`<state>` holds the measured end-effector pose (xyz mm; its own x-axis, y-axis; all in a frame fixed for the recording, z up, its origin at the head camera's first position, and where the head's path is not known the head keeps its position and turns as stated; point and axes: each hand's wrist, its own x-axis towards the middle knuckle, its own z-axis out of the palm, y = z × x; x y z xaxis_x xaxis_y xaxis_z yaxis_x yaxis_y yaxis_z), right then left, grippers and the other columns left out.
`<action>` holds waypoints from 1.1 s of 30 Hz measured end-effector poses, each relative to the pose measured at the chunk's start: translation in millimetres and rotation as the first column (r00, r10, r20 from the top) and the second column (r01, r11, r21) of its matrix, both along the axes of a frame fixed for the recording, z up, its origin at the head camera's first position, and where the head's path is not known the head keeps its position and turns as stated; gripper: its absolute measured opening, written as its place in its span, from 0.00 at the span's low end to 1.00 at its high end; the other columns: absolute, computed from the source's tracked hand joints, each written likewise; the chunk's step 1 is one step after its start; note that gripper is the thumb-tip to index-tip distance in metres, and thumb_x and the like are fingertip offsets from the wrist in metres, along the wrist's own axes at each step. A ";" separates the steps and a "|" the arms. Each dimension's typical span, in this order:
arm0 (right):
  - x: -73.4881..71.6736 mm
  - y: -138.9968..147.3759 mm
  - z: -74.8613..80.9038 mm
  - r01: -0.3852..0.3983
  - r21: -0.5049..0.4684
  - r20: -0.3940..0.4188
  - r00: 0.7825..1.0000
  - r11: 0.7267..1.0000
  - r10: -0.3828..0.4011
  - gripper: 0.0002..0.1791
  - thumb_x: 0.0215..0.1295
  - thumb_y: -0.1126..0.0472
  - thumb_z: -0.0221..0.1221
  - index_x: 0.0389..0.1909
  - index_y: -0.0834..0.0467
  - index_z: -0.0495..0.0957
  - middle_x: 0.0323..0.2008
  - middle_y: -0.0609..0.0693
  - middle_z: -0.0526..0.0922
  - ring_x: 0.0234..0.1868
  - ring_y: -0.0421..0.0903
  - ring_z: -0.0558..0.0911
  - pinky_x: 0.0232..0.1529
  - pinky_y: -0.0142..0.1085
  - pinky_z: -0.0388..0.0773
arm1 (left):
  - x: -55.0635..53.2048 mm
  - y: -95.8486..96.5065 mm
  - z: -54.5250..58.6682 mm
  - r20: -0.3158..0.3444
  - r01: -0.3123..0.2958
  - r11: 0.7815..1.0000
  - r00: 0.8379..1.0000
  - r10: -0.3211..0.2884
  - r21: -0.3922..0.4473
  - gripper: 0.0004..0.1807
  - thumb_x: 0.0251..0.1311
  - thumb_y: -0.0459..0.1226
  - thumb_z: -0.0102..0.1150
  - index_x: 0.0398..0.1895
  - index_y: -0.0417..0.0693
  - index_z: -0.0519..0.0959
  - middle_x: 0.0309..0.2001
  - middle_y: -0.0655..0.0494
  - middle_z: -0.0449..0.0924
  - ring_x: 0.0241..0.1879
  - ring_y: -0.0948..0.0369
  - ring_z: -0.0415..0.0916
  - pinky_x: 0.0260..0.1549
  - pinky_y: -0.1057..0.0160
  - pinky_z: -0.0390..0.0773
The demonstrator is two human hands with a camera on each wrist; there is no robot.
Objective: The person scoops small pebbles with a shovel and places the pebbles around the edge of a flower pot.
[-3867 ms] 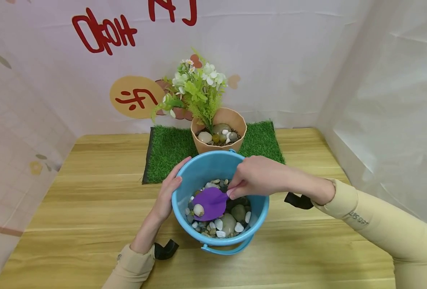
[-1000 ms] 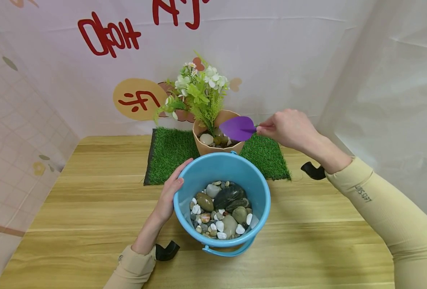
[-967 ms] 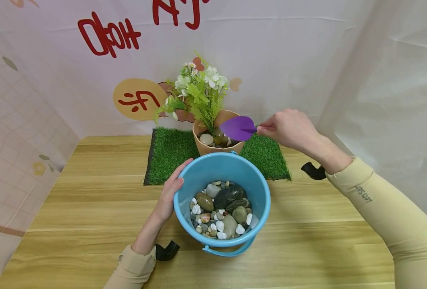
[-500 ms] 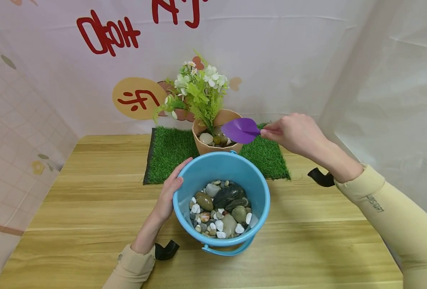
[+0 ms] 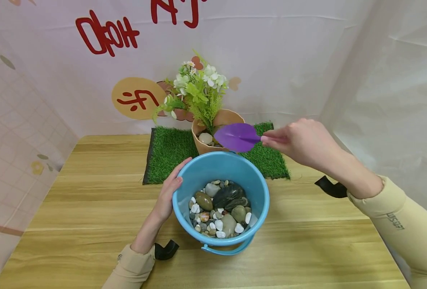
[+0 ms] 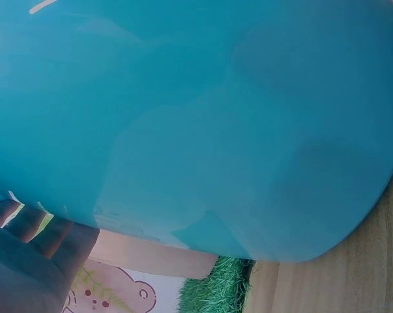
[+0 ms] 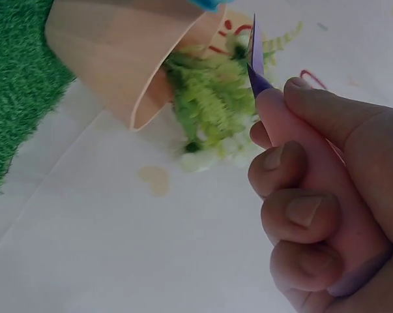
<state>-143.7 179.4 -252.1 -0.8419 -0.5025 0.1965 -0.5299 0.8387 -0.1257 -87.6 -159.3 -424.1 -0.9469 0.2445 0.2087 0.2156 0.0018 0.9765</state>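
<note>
My right hand (image 5: 300, 142) grips the pink handle (image 7: 326, 189) of a small purple trowel (image 5: 238, 137), with the fingers wrapped round it. The blade, nothing visible on it, hovers above the bucket's far rim and in front of the flower pot (image 5: 207, 147), hiding part of its inside. A blue bucket (image 5: 258, 188) holds stones of many sizes (image 5: 229, 196). My left hand (image 5: 167, 194) holds the bucket's left rim, its thumb over the edge; in the left wrist view its fingers (image 6: 69, 248) lie along the outer wall.
The pot carries green leaves and white flowers (image 5: 199, 86), with pebbles at their base. It stands on an artificial grass mat (image 5: 170, 154) at the back of the wooden table (image 5: 101, 208). The bucket's handle (image 5: 227, 252) hangs down in front. A printed cloth (image 5: 271, 60) closes off the back.
The trowel was down among the stones in the bucket, carrying a pale stone, then rose to the pot. Now it has drawn back slightly nearer, without the stone. The left hand stayed put.
</note>
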 end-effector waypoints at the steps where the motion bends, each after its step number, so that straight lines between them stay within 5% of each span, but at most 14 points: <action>1: 3.2 -1.1 -0.1 -0.020 0.003 -0.010 1.000 1.000 0.020 0.14 0.71 0.48 0.66 0.52 0.48 0.91 0.36 0.51 0.95 0.24 0.44 0.86 0.21 0.38 0.70 | -0.2 0.0 -0.2 -0.001 0.001 1.000 1.000 -0.001 0.000 0.34 0.75 0.41 0.33 0.83 0.44 0.58 0.78 0.33 0.63 0.72 0.33 0.66 0.63 0.30 0.73; 9: 27.0 -10.5 -7.9 -0.143 0.053 -0.100 0.984 0.988 0.148 0.12 0.67 0.51 0.69 0.48 0.47 0.93 0.29 0.46 0.94 0.21 0.43 0.85 0.18 0.38 0.73 | -0.7 -0.2 -2.0 -0.006 -0.002 1.000 1.000 0.002 -0.012 0.34 0.76 0.42 0.32 0.83 0.45 0.58 0.79 0.35 0.62 0.73 0.40 0.66 0.65 0.32 0.72; 15: 36.9 -17.6 -15.1 -0.222 0.098 -0.040 0.973 0.970 0.227 0.06 0.69 0.50 0.68 0.41 0.45 0.92 0.23 0.40 0.89 0.21 0.38 0.82 0.21 0.38 0.75 | -0.8 0.1 -2.8 -0.005 0.011 1.000 1.000 -0.011 0.012 0.35 0.75 0.42 0.31 0.84 0.43 0.56 0.79 0.33 0.61 0.75 0.36 0.64 0.65 0.30 0.71; 22: 47.1 -26.3 -24.5 -0.336 0.181 0.028 0.941 0.924 0.336 0.09 0.68 0.50 0.69 0.27 0.43 0.83 0.15 0.36 0.75 0.18 0.30 0.70 0.20 0.30 0.67 | -1.6 0.1 -3.5 -0.003 0.015 1.000 1.000 -0.015 0.018 0.35 0.75 0.43 0.31 0.84 0.44 0.56 0.79 0.33 0.60 0.75 0.34 0.63 0.65 0.28 0.71; 29: 55.3 -41.3 -30.2 -0.361 0.333 0.080 0.931 0.871 0.356 0.10 0.65 0.48 0.70 0.25 0.42 0.84 0.20 0.35 0.82 0.18 0.33 0.73 0.20 0.32 0.72 | -1.7 0.1 -3.9 -0.006 0.010 1.000 1.000 -0.010 0.014 0.35 0.75 0.43 0.32 0.84 0.44 0.56 0.79 0.33 0.61 0.74 0.35 0.65 0.63 0.31 0.72; 33: 60.2 -49.7 -32.9 -0.361 0.440 0.026 0.921 0.822 0.390 0.17 0.64 0.48 0.70 0.17 0.42 0.78 0.16 0.36 0.79 0.16 0.34 0.69 0.19 0.33 0.71 | -1.2 0.1 -3.1 -0.007 0.008 1.000 1.000 -0.008 0.015 0.35 0.75 0.42 0.32 0.84 0.44 0.56 0.79 0.33 0.61 0.73 0.36 0.65 0.63 0.31 0.73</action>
<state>-83.5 129.7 -285.0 -0.5643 -0.8229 -0.0666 -0.8092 0.5352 0.2424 -88.8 -159.3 -427.2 -0.9435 0.2485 0.2190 0.2224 -0.0146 0.9748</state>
